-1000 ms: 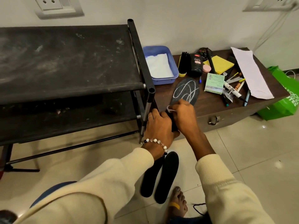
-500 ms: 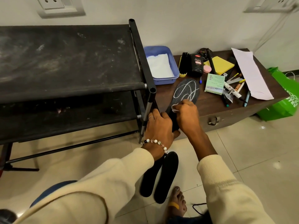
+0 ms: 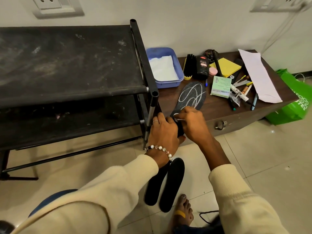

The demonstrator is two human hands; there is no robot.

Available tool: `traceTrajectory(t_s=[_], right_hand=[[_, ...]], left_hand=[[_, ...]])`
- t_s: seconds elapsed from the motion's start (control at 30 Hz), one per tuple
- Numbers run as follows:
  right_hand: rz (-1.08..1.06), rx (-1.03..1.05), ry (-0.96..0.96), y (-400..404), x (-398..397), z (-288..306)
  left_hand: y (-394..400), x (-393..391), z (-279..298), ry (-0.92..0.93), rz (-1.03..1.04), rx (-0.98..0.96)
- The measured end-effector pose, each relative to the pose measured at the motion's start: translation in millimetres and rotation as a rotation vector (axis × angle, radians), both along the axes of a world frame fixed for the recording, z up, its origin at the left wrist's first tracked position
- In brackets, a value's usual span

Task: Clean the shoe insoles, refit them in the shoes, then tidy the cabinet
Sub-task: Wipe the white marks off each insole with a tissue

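A: Where is the insole being worked on?

B: The dark grey felt-like insole with white chalky scribbles (image 3: 190,97) lies flat on the brown wooden tabletop (image 3: 217,108), its toe toward the blue plastic tray holding white paper (image 3: 164,67) and its heel hanging over the near edge. Two plain black insoles (image 3: 166,183) lie side by side on the tiled floor (image 3: 253,157) below.

A: And the hands?

B: The left hand (image 3: 162,130) is curled round the heel end, thumb beneath, steadying it. The right hand (image 3: 191,124) has its fingers bunched, pinching a small white thing (image 3: 179,117) against the insole near the heel; whether it is chalk, a cloth scrap or an eraser I cannot tell.

A: How will that insole handle?

B: My guess is light, thin and floppy, so it would bend or slide if rubbed with only one end pinned. The surface looks fibrous, so not slippery. I would hold it at the heel, as now, or press a flat palm mid-length while wiping toward the toe.

A: Anything nearby to mind?

B: The black shoe-polish bottle (image 3: 202,68) and black-bristled brush (image 3: 189,66) stand just beyond the toe, with a green box (image 3: 221,86) and loose pens (image 3: 243,92) to its right. A hard stroke could nudge them. The black metal shoe rack (image 3: 70,65) stands close on the left.
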State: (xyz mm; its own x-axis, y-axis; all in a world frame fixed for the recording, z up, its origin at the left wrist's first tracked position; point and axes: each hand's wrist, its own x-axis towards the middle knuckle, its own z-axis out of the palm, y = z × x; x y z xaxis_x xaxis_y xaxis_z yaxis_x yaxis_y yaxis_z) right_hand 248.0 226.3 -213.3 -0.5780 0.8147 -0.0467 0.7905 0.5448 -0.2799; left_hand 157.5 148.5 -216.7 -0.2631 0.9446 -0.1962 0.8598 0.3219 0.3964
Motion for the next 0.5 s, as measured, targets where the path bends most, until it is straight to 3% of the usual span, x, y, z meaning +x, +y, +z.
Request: traceTrajectory(t_s=[0.07,0.27,0.43,0.5], right_hand=[[0.008,0.017,0.040,3.2,7.1,0.8],[-0.244,0.023,0.043,8.1,17.9,0.2],[0.042,0.024,0.012,2.2,15.4,1.9],[0.024,0.025,0.035,4.6,21.7,4.0]], left_hand=[[0.3,-0.2,-0.3,0.008,-0.006,0.000],[0.1,-1.1,0.5,0.006,-0.011,0.003],[0.6,0.1,-0.1,0.008,-0.006,0.019],[1.0,-0.1,0.2,0.002,-0.004,0.016]])
